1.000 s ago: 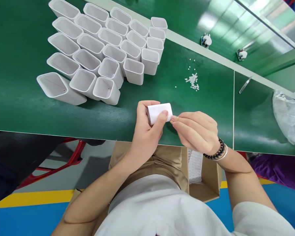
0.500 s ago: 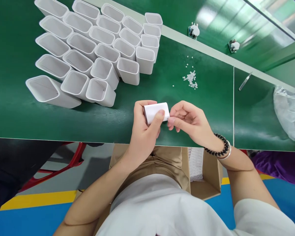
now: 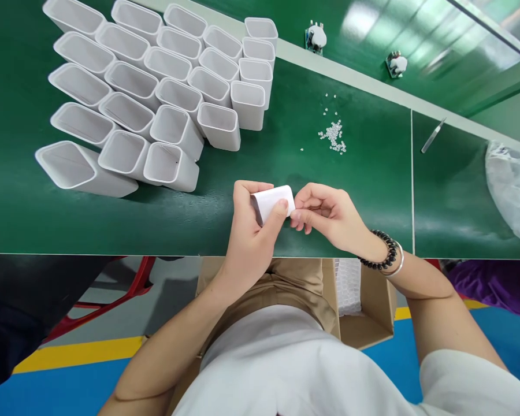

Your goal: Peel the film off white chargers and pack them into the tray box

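Head view showed the left hand [image 3: 252,234] with its grip around a white case [image 3: 272,198]. The right hand [image 3: 331,212] touched one end; I couldn't tell if its grip held anything.

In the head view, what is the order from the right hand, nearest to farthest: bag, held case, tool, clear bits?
1. Held case: left of the right hand, by its fingertips.
2. Clear bits: ahead.
3. Tool: ahead, to the right.
4. Bag: far right.
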Demonstrator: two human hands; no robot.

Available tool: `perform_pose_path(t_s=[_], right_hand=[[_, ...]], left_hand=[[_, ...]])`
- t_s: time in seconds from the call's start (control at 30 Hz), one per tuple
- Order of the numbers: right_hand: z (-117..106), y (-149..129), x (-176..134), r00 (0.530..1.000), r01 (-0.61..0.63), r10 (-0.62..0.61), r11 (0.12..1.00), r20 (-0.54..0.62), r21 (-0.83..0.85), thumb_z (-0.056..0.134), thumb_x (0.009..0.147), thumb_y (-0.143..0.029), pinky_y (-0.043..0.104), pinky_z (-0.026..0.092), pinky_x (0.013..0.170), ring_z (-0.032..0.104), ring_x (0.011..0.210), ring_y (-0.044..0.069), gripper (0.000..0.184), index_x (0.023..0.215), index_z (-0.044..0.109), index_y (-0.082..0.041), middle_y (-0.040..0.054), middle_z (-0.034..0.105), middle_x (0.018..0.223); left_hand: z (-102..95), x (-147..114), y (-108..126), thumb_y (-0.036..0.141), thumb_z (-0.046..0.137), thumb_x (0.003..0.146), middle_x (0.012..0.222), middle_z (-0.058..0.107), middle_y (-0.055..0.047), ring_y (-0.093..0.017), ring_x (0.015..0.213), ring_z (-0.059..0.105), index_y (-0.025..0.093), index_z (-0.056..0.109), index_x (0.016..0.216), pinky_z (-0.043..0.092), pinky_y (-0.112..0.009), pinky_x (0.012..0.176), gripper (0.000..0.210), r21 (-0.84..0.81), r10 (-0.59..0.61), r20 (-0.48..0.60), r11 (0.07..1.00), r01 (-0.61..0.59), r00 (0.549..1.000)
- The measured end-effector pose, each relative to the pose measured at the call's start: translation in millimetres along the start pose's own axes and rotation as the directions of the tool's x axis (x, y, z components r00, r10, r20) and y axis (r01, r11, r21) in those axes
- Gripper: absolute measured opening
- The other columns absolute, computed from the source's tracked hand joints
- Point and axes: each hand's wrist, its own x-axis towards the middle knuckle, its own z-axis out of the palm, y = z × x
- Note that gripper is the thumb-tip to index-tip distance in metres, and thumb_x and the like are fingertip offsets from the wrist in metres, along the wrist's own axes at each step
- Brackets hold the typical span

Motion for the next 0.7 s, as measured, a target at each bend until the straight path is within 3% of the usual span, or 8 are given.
perform_pose_path(t_s=[0.17,0.33,0.5,0.7], right_hand=[[-1,5,2,0.998,0.068,-0.068,0.997,-0.002,-0.023,0.070,0.091,-0.022,0.020,0.054,0.060,0.063,0.061,0.009,0.014,0.085,0.059,-0.017,-0.0013,0.067,0.071],[-9,-3,3,0.976,0.215,-0.202,0.957,0.085,-0.196,0.058,0.100,-0.026,0.018,0.048,0.060,0.057,0.062,0.007,0.018,0.085,0.060,-0.017,-0.0017,0.063,0.069],[-11,-9,0,0.944,0.304,-0.247,0.908,0.218,-0.288,0.053,0.103,-0.026,0.019,0.045,0.062,0.056,0.064,0.008,0.021,0.086,0.061,-0.017,-0.0010,0.064,0.073],[-3,-5,-3,0.941,0.314,-0.247,0.889,0.230,-0.332,0.053,0.102,-0.026,0.019,0.042,0.058,0.055,0.062,0.008,0.020,0.087,0.060,-0.016,-0.0007,0.064,0.070]], left_hand=[[-2.4,0,2,0.035,0.067,0.089,0.096,0.055,-0.001,-0.011,0.074,0.056,0.023,0.043,0.107,0.048,-0.023,0.060,0.032,0.002,-0.002,0.007,1.000,0.002,1.000],[-9.2,0,9,0.026,0.073,0.079,0.098,0.057,-0.002,-0.010,0.074,0.057,0.022,0.045,0.104,0.048,-0.021,0.058,0.037,-0.035,0.010,0.090,0.999,-0.007,0.996],[-17.4,2,7,0.024,0.075,0.079,0.097,0.056,-0.002,-0.010,0.072,0.056,0.022,0.047,0.103,0.046,-0.021,0.055,0.037,0.153,0.182,0.127,0.968,-0.201,0.975],[-21.4,5,2,0.018,0.071,0.078,0.107,0.055,-0.004,-0.014,0.091,0.058,0.023,0.046,0.107,0.050,-0.023,0.064,0.039,0.219,0.351,0.158,0.899,-0.380,0.923]])
